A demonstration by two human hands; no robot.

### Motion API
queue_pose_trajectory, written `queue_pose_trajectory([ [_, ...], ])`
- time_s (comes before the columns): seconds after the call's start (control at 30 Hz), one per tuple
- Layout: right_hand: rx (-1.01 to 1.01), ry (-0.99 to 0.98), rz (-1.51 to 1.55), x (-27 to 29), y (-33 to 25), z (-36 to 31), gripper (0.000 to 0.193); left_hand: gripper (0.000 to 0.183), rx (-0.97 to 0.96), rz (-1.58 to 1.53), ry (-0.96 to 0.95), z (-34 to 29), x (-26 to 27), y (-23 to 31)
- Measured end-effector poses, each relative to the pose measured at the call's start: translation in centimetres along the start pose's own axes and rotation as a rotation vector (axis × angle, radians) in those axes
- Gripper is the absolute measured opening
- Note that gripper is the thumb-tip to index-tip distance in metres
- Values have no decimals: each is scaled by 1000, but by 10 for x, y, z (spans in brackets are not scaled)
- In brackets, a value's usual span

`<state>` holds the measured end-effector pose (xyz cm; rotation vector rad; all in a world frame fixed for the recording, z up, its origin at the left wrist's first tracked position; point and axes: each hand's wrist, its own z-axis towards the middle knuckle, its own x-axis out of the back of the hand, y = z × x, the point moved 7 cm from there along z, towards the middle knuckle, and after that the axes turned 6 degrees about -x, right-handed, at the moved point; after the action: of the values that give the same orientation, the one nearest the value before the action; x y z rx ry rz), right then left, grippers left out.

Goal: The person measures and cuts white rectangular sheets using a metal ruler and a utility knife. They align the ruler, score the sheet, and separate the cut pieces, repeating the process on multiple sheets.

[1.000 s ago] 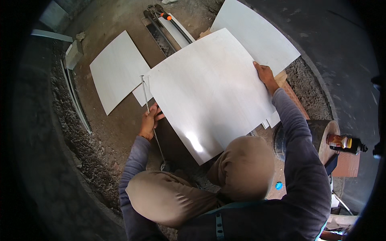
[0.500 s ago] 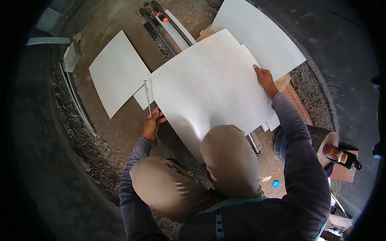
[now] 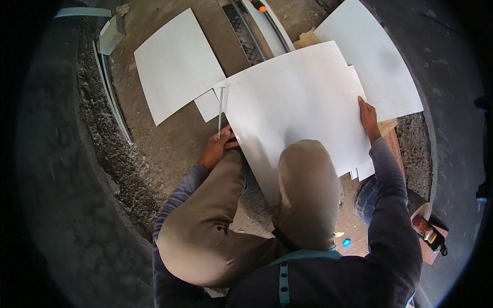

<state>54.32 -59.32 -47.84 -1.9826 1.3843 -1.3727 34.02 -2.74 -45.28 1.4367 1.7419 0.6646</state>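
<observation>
A large white tile (image 3: 303, 95) lies tilted across the middle, its near part against my right knee. My right hand (image 3: 368, 119) grips its right edge, thumb on top and fingers underneath. At the left edge, my left hand (image 3: 217, 148) is closed around a thin pale metal rod (image 3: 221, 110) with a flat crosswise tip, standing roughly upright. Some of the left fingers reach to the tile's edge, and their tips are partly hidden. Smaller white tile pieces (image 3: 208, 105) show under the tile's left corner.
Another white tile (image 3: 179, 66) lies far left, and one more (image 3: 370, 61) far right. Behind stands a tile cutter with metal rails (image 3: 251, 33) and an orange knob (image 3: 262, 8). A dark bucket (image 3: 365, 200), a bottle (image 3: 429, 233) and a blue cap (image 3: 347, 242) are at right.
My left knee has swung outward and down to the left. The view has shifted, so the tiles appear farther right. Both hands keep their holds.
</observation>
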Motion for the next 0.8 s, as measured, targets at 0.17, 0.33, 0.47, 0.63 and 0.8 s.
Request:
queue_pose_trajectory([
  [0.17, -14, 24, -210, 3, 2, 8, 65, 61, -66, 12, -58, 10, 3, 0],
  [0.33, 377, 307, -977, 3, -77, -30, 53, 58, -157, 415, 129, 8, 17, 32],
  [0.47, 464, 166, -722, -37, -176, -68, 50, 47, -342, 1046, 322, -8, 16, 102],
  [0.63, 77, -657, -57, -174, -249, -116, 41, 35, -483, 1217, 129, 27, -41, 149],
  [0.8, 143, -705, -134, -203, -271, -103, 29, 33, -577, 1219, 66, 62, -52, 158],
])
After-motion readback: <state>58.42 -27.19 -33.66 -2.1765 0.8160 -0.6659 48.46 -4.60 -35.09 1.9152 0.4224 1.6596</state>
